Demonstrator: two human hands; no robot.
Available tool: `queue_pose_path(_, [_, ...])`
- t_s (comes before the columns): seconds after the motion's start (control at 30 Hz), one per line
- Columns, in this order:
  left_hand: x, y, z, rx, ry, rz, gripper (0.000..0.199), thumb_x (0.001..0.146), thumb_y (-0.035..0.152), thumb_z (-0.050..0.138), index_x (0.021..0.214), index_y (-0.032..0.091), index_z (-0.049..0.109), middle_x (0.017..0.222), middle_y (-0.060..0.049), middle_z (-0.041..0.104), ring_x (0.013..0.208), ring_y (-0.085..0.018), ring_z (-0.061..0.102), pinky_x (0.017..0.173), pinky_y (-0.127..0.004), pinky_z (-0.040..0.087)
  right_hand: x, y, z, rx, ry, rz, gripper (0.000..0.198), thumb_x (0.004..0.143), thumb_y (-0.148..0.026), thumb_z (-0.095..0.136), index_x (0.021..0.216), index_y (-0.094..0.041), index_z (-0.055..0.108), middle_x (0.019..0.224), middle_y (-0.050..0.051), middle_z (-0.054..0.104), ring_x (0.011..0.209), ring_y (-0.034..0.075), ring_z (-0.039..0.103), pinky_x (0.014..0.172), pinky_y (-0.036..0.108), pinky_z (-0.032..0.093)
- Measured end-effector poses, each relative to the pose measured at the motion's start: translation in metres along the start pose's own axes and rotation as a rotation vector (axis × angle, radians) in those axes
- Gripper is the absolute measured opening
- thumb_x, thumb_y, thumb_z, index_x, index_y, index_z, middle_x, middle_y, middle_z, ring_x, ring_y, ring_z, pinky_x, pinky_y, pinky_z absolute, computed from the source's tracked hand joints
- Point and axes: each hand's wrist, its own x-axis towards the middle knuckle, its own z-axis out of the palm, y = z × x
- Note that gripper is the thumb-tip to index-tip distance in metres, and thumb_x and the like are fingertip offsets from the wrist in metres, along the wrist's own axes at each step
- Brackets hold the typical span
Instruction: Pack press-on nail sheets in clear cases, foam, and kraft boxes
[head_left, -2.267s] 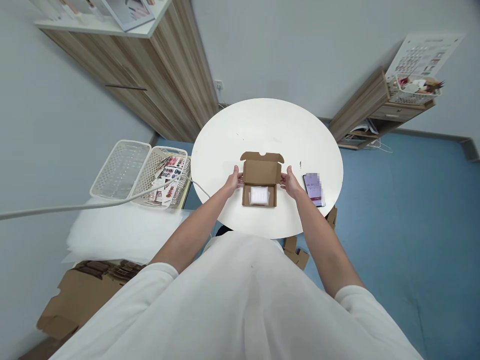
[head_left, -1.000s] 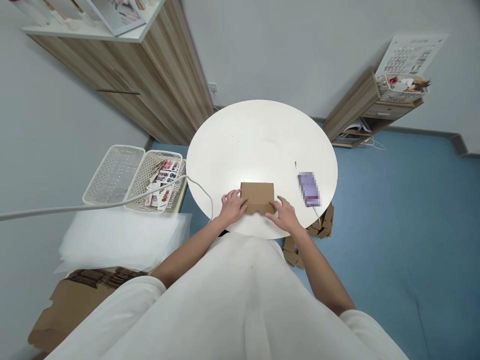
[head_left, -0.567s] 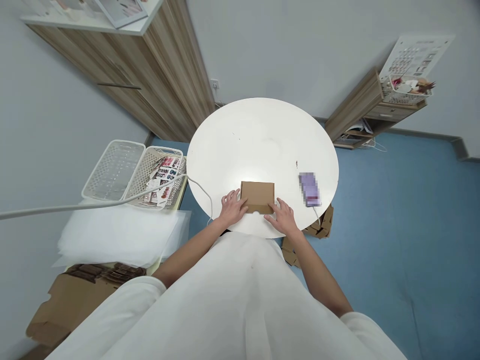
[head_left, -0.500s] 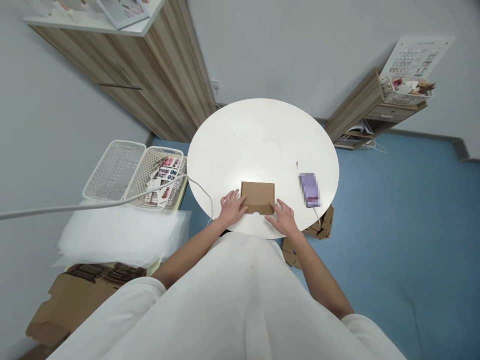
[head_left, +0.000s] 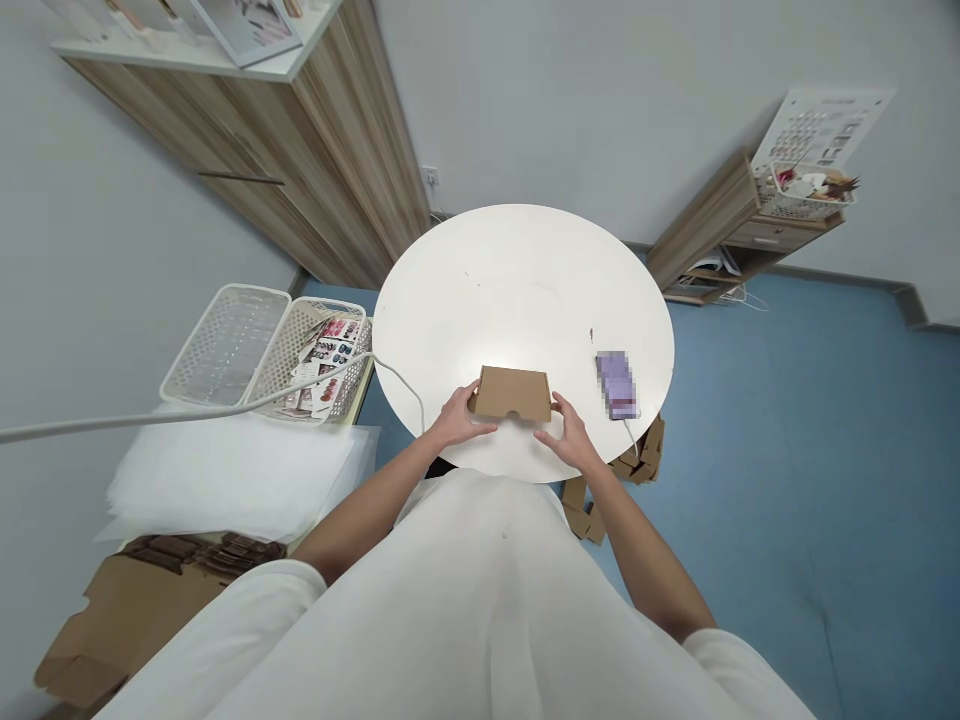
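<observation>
A small brown cardboard box (head_left: 514, 392) with a closed lid and a notch at its front edge is at the near side of the round white table (head_left: 525, 270). It looks slightly tilted. My left hand (head_left: 457, 417) grips its left side with the fingers, the thumb stretched out below the front corner. At the right side, the fingers of my right hand (head_left: 568, 435) press against the box, and that thumb also points inward, apart from the cardboard. Whatever may be inside the box is hidden.
A phone (head_left: 617, 385) with a cable lies to the right on the table. White baskets (head_left: 238, 345), one with printed cards, plastic sheets (head_left: 232, 475) and flat cardboard (head_left: 127, 610) are at the left. More cardboard (head_left: 581, 510) lies below the table at right. A white cable (head_left: 300, 385) crosses the left.
My fingers have moved from the front part of the box to its sides, and my thumbs have come away. The box has tilted, with its front notch now showing brown.
</observation>
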Motion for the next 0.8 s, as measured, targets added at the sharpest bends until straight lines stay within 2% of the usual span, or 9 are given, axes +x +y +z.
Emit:
queue_pose_path(0.07, [0.01,0.003,-0.006,-0.045,0.021,-0.019,0.086,0.063,0.051,0.068,0.136,0.023,0.033,0.116,-0.01,0.051,0.102,-0.024,0.053,0.086,-0.034,0.043,0.008,-0.005,-0.009,0.086,0.027,-0.004,0.073,0.078,-0.049,0.052,0.139,-0.023,0.023,0.127,0.011,0.048,0.119,0.024,0.045,0.1,0.043,0.034])
queue_pose_path(0.17, [0.025,0.006,-0.01,-0.028,0.015,-0.04,0.047,0.082,0.046,0.048,0.121,0.021,0.05,0.095,-0.007,0.055,0.085,-0.02,0.055,0.078,-0.032,0.044,0.023,-0.012,-0.015,0.15,0.066,0.028,0.054,0.087,-0.048,0.036,0.134,-0.022,0.037,0.125,0.01,0.051,0.116,0.022,0.047,0.099,0.04,0.035])
queue_pose_path(0.23, [0.032,0.006,-0.01,0.034,0.026,-0.02,0.037,0.087,0.04,0.038,0.113,0.02,0.055,0.086,-0.006,0.053,0.081,-0.019,0.054,0.075,-0.032,0.044,0.03,-0.015,-0.016,0.16,0.122,0.049,0.05,0.089,-0.049,0.03,0.129,-0.023,0.045,0.124,0.009,0.053,0.116,0.021,0.048,0.1,0.041,0.035])
queue_pose_path(0.37, [0.033,0.007,-0.006,0.133,0.076,-0.017,0.043,0.088,0.035,0.037,0.127,0.017,0.044,0.09,-0.006,0.049,0.08,-0.018,0.053,0.075,-0.033,0.043,0.037,-0.017,-0.014,0.136,0.253,0.06,0.05,0.088,-0.051,0.03,0.116,-0.021,0.058,0.115,0.01,0.059,0.11,0.022,0.051,0.097,0.041,0.037])
queue_pose_path(0.47, [0.027,0.009,-0.003,0.15,0.129,-0.006,0.048,0.088,0.033,0.04,0.133,0.016,0.037,0.095,-0.007,0.047,0.076,-0.016,0.051,0.073,-0.032,0.044,0.038,-0.019,-0.011,0.133,0.282,0.073,0.049,0.087,-0.051,0.032,0.111,-0.019,0.061,0.107,0.01,0.062,0.102,0.022,0.055,0.093,0.041,0.04])
queue_pose_path(0.67, [0.024,0.011,0.0,0.091,0.239,0.055,0.047,0.085,0.025,0.046,0.132,0.018,0.04,0.085,-0.004,0.047,0.072,-0.015,0.049,0.07,-0.03,0.044,0.038,-0.022,-0.006,0.196,0.285,0.091,0.046,0.086,-0.048,0.035,0.113,-0.018,0.059,0.109,0.01,0.063,0.095,0.021,0.057,0.087,0.039,0.043])
queue_pose_path(0.8, [0.021,0.009,-0.003,0.008,0.239,0.088,0.047,0.083,0.025,0.049,0.13,0.021,0.043,0.091,-0.005,0.05,0.075,-0.015,0.051,0.07,-0.03,0.046,0.031,-0.02,-0.006,0.216,0.253,0.056,0.044,0.083,-0.045,0.042,0.114,-0.019,0.057,0.104,0.009,0.062,0.09,0.02,0.056,0.082,0.037,0.044])
